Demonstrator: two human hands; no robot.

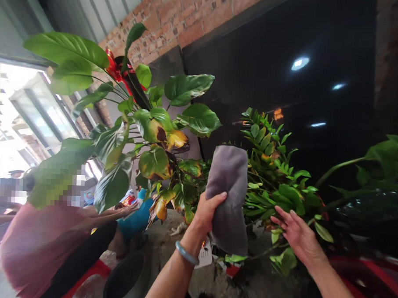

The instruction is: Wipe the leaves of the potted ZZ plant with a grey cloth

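My left hand [207, 211] is closed on a grey cloth [228, 194], held up in front of the plants. A pale bangle sits on that wrist. My right hand [296, 234] is open with its fingers spread, reaching under the small-leaved plant [273, 174] and touching its lower leaves. Left of the cloth stands a big-leaved plant [153, 134] with several yellow and brown-spotted leaves.
A person in a pink top [39, 247] sits at the lower left, arm stretched toward the big plant. A dark round pot [127, 280] stands on the ground near my left arm. A glossy black panel [304, 74] and brick wall rise behind. Something red lies at lower right.
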